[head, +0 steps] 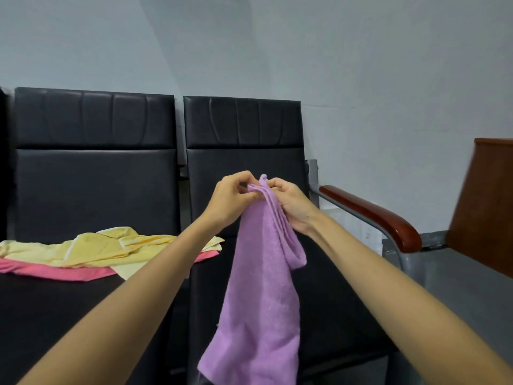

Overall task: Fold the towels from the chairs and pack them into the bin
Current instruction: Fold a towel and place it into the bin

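A purple towel point(261, 295) hangs in the air in front of the right black chair point(244, 134). My left hand point(230, 198) and my right hand point(294, 204) both pinch its top edge, close together, and the cloth droops down in a long fold below them. On the seat of the left black chair point(94, 168) lies a crumpled yellow towel point(91, 245) on top of a pink towel point(69, 273). No bin shows in this view.
The right chair has a red-brown wooden armrest point(369, 215) on a grey metal frame. A brown wooden panel point(483, 201) stands at the far right above a grey surface point(458, 276). A plain pale wall runs behind the chairs.
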